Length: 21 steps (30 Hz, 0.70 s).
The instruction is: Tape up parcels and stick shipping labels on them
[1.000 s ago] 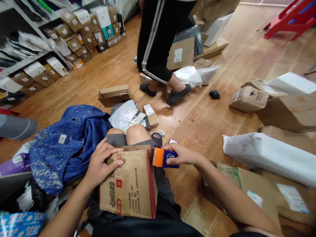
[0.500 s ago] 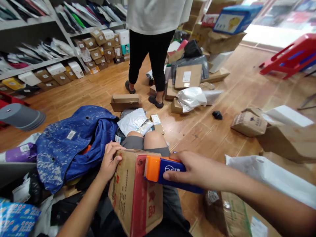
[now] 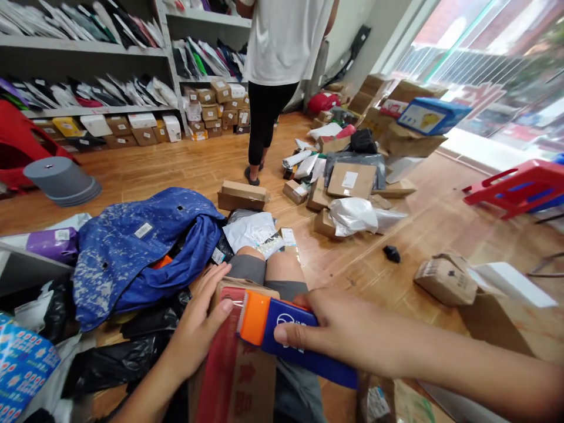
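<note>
A cardboard box [image 3: 258, 385] with red tape along it rests on my lap. My left hand [image 3: 200, 320] holds its upper left side, with the fingers straight along the side and the thumb on the taped edge. Wrapped in my right hand [image 3: 328, 326] is a blue tape dispenser [image 3: 293, 323] with an orange, toothed head. That head lies against the red tape near the box's top, just right of my left thumb. My forearms hide part of the box's surroundings, and its bottom runs out of view.
A crumpled blue sack [image 3: 145, 247] lies at left, near a grey upturned bucket [image 3: 61, 179]. Parcels [image 3: 352, 179] are heaped ahead on the wooden floor. A person [image 3: 282, 76] stands by the shelves [image 3: 97, 110]. Open cartons [image 3: 489, 317] and a red stool [image 3: 515, 185] are at right.
My view has tilted up and swung right. The box has turned and tipped on my lap, and my left hand's fingers have straightened. The standing person has stepped farther away.
</note>
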{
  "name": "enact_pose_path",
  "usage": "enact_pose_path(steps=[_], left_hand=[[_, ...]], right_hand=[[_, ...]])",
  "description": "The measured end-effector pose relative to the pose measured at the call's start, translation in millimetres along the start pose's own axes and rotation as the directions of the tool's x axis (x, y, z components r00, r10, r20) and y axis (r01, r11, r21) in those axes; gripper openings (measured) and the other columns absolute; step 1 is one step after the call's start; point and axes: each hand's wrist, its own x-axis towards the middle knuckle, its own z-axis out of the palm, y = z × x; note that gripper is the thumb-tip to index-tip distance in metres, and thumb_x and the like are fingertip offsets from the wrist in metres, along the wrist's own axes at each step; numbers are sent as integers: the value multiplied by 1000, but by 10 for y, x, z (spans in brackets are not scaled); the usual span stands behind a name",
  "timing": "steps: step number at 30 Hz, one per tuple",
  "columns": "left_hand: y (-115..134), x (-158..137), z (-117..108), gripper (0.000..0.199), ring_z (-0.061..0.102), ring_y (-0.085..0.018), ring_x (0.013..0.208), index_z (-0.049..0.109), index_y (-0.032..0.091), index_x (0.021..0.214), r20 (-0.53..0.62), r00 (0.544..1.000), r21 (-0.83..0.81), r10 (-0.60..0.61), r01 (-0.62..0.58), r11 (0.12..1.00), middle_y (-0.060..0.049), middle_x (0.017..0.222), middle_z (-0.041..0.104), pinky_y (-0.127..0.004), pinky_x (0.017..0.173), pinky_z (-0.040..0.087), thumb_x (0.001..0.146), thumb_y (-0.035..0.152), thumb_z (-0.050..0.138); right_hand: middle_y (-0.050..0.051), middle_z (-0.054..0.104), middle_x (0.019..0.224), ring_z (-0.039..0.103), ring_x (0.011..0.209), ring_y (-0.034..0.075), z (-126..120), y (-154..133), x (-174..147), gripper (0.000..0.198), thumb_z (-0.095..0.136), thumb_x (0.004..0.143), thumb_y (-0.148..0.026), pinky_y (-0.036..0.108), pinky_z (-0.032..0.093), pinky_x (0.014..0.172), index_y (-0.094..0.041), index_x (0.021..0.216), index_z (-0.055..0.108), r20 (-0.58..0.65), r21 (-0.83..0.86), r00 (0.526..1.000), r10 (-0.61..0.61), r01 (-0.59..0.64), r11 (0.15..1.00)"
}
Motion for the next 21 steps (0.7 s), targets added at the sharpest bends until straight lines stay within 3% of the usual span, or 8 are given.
enact_pose_path(steps=[3, 6, 12, 15, 18, 21], left_hand=[[-147, 51, -95, 60, 35, -36, 164, 45, 36, 166, 104, 994, -113, 24, -12, 993, -7, 176, 41, -65, 133, 27, 110, 57, 51], [-186, 76, -127, 62, 36, -36, 163, 48, 36, 165, 181, 982, -175, 60, -28, 984, -6, 174, 45, -63, 133, 30, 108, 61, 52], [-283, 74, -192, 46, 44, -37, 158, 69, 29, 140, 79, 996, -283, -47, 68, 957, -9, 162, 59, -62, 134, 28, 107, 56, 53], [-389, 87, -260, 46, 43, -41, 158, 74, 27, 133, 43, 994, -367, -105, 114, 923, -9, 170, 51, -59, 132, 32, 102, 57, 58], [-426, 112, -256, 53, 29, -41, 165, 70, 30, 145, 36, 984, -505, -176, 170, 846, -5, 178, 39, -57, 134, 27, 99, 56, 62], [-413, 127, -208, 64, 23, -39, 167, 56, 33, 161, 67, 973, -685, -223, 207, 698, -5, 175, 43, -58, 135, 23, 99, 51, 61]], right_hand=[[6, 75, 83, 66, 68, 22, -26, -16, -66, 57, 72, 85, -79, 30, 42, 54, -23, 93, 74, 148, 196, 989, -29, -1, 981], [4, 76, 86, 66, 71, 22, -30, 66, -143, 55, 76, 84, -77, 29, 44, 55, -24, 99, 76, 210, 261, 976, -47, -9, 965], [10, 80, 107, 73, 93, 34, 49, 556, -451, 70, 76, 78, -84, 37, 57, 72, -25, 117, 78, 193, 339, 981, 9, -76, 938], [10, 79, 104, 73, 97, 35, 164, 820, -550, 65, 75, 81, -81, 39, 59, 78, -24, 111, 79, 159, 433, 987, -15, -56, 900], [10, 76, 102, 70, 96, 31, 334, 998, -467, 66, 73, 83, -82, 35, 57, 79, -20, 108, 78, 115, 516, 991, -74, 4, 856], [8, 72, 98, 66, 89, 25, 502, 1092, -255, 68, 74, 85, -80, 29, 53, 74, -17, 109, 75, 93, 564, 984, -151, 73, 822]])
